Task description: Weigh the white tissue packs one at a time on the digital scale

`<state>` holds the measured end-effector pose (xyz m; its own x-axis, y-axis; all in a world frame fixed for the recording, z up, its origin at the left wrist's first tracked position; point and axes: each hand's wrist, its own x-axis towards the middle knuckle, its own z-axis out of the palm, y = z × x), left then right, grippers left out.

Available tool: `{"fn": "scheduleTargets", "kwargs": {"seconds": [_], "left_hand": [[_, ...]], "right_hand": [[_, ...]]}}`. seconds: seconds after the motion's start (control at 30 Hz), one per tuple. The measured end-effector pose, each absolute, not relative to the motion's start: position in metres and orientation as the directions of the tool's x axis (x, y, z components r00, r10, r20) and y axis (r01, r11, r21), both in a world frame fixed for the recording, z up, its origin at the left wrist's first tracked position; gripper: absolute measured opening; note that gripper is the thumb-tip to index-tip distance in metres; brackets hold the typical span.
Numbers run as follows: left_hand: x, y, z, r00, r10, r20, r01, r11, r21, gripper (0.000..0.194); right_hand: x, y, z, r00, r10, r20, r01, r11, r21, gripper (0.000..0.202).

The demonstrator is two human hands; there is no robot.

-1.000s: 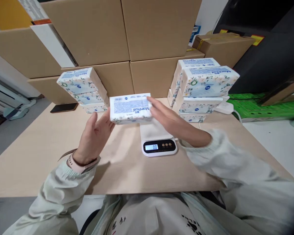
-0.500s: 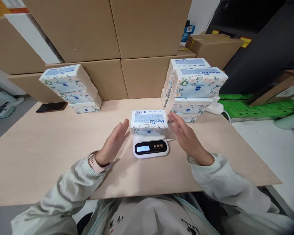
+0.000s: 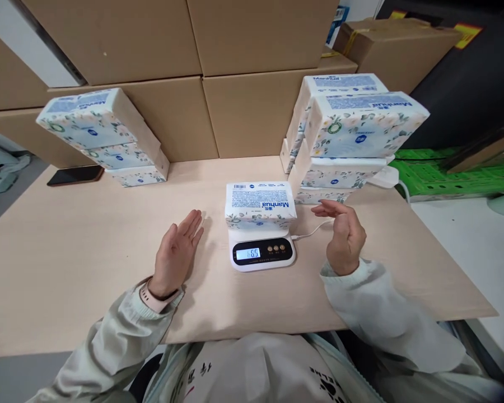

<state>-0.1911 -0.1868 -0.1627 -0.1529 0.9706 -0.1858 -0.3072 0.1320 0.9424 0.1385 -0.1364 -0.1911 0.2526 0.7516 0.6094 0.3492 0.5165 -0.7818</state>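
A floral tissue pack (image 3: 259, 202) rests on a white digital scale (image 3: 262, 254) whose lit display shows digits. Left of the scale, my left hand (image 3: 177, 253) is held up, palm turned inward, fingers stretched out and touching nothing. To the right, my right hand (image 3: 343, 235) hovers over the white cable with its fingers loosely bent and apart from the thumb side, clear of the pack. Both hands are empty. Nearest my right hand stands the right stack of tissue packs (image 3: 363, 129). Another stack of tissue packs (image 3: 105, 137) is at the back left.
Cardboard boxes (image 3: 252, 112) line the back of the wooden table (image 3: 88, 268). A dark phone (image 3: 75, 175) lies by the left stack. The scale's cable (image 3: 313, 231) runs toward a white power strip (image 3: 385, 177). Green crates (image 3: 457, 174) sit to the right.
Both hands have drawn away from the tissue pack, left hand leftward and right hand rightward. The display has changed from 0.0 to another reading. The view has shifted slightly.
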Motion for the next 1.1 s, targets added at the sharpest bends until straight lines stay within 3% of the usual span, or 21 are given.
{"fn": "scheduleTargets", "kwargs": {"seconds": [0.3, 1.1], "left_hand": [[-0.1922, -0.1873, -0.1627, -0.163, 0.965, -0.203, -0.383, 0.128, 0.915, 0.050], [-0.1947, -0.1871, -0.1644, -0.149, 0.969, -0.196, -0.378, 0.127, 0.917, 0.048]], "right_hand": [[0.1388, -0.1367, -0.1914, 0.273, 0.740, 0.614, 0.317, 0.534, -0.784, 0.035], [0.1400, -0.1389, -0.1861, 0.211, 0.748, 0.629, 0.387, 0.527, -0.757, 0.042]]}}
